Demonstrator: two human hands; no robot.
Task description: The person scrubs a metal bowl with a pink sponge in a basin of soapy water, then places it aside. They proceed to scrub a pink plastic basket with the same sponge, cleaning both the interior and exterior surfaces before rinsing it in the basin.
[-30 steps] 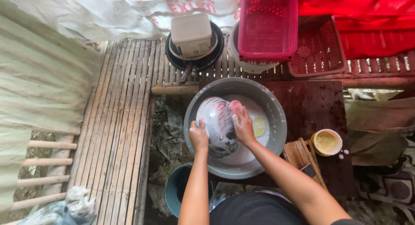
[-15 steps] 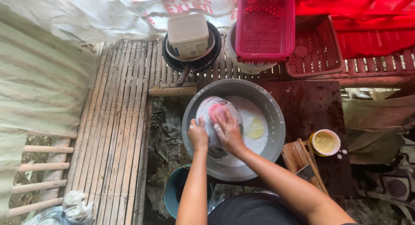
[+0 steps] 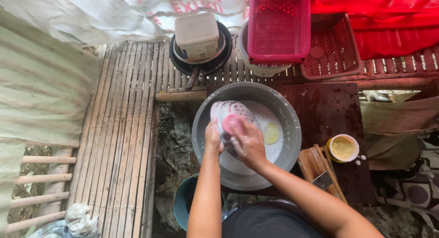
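**Scrubbing a bowl over the grey basin**

The work in hand looks like the scrubbing step of dish washing. The left hand (image 3: 213,138) grips the near rim of a clear bowl (image 3: 228,113), fingers closed around its edge, and keeps it tilted inside the grey basin (image 3: 201,128), above the soapy white water. The right hand (image 3: 247,144) presses a pink sponge (image 3: 232,123) against the bowl, fingers curled over it. A yellow round piece (image 3: 271,133), maybe soap, lies in the water just beside the hands.

The bowl is not rinsed yet, I judge. The next move would call for turning the bowl in the left hand so the sponge reaches the parts not yet scrubbed, with a firm hold because the wet rim is probably slippery. A small cup of yellow paste (image 3: 343,148) stands to the right of the basin, and red baskets (image 3: 279,25) wait behind it.
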